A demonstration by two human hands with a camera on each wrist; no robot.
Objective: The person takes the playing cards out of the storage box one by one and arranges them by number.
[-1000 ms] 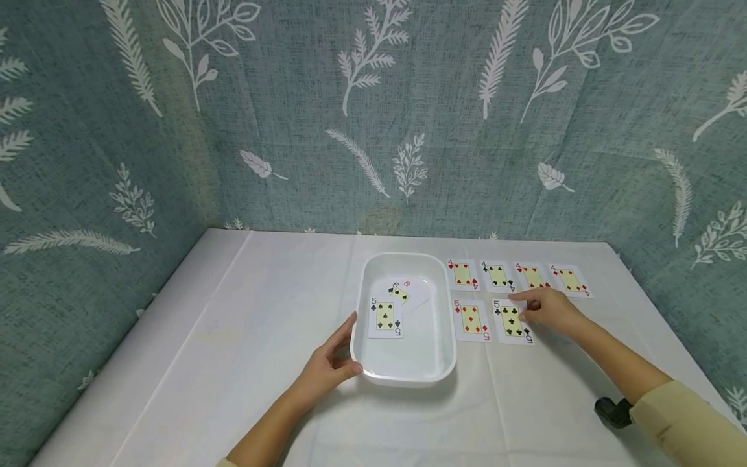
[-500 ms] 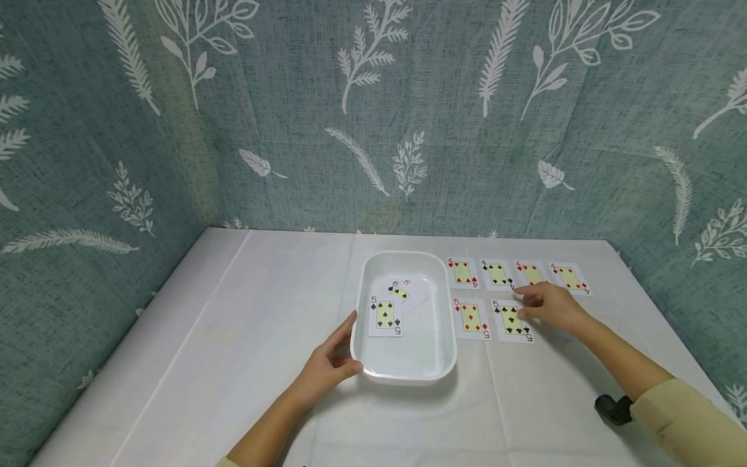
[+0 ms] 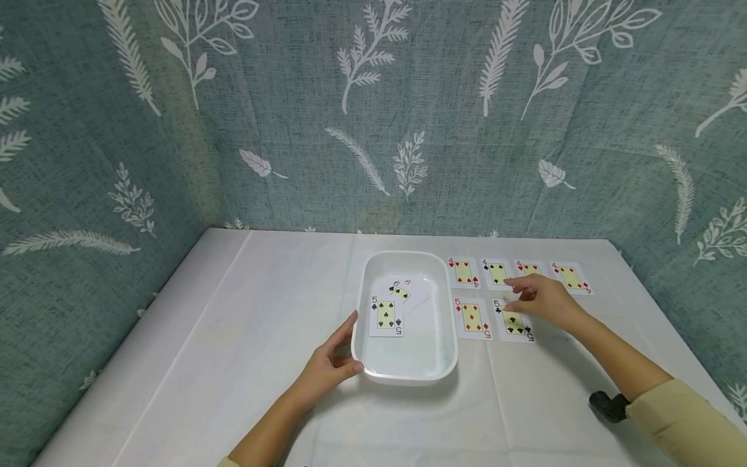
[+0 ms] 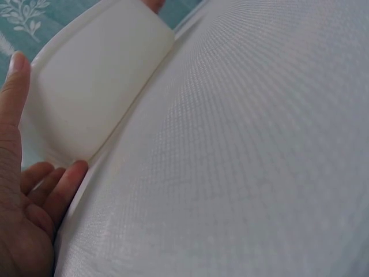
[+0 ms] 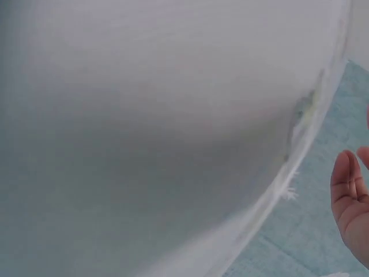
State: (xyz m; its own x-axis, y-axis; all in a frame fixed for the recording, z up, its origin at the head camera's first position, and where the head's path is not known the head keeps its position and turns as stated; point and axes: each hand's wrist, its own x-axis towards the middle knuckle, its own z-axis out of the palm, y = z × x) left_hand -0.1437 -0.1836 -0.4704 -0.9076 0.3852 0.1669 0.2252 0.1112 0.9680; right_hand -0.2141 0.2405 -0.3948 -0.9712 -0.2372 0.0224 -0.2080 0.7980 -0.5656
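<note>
My left hand point(image 3: 327, 364) grips the near left side of a white plastic tray point(image 3: 403, 376), thumb at the rim. The left wrist view shows its fingers point(image 4: 68, 187) low against the tray's outer wall. In the tray lies a five of spades point(image 3: 386, 318), beside a black six point(image 3: 400, 293) partly covered and an overlapping red six point(image 3: 417, 290). My right hand point(image 3: 545, 299) hovers over the five of clubs point(image 3: 513, 326), thumb and forefinger apart, holding nothing that shows. Left of that card lies a five of diamonds point(image 3: 472, 318). In the right wrist view the fingers point(image 5: 344, 173) hang loosely bent.
Behind runs a row of fours: hearts point(image 3: 463, 272), a black four point(image 3: 496, 272), a red four point(image 3: 528, 267) partly hidden by my right hand, and diamonds point(image 3: 571, 277). A black object point(image 3: 608, 407) shows at the right sleeve. Leaf-patterned cloth point(image 3: 373, 117) walls the white table point(image 3: 262, 305).
My right hand has moved up and slightly left from the five of clubs, its thumb and forefinger now over the card's upper part. The card, the tray and my left hand stay put.
</note>
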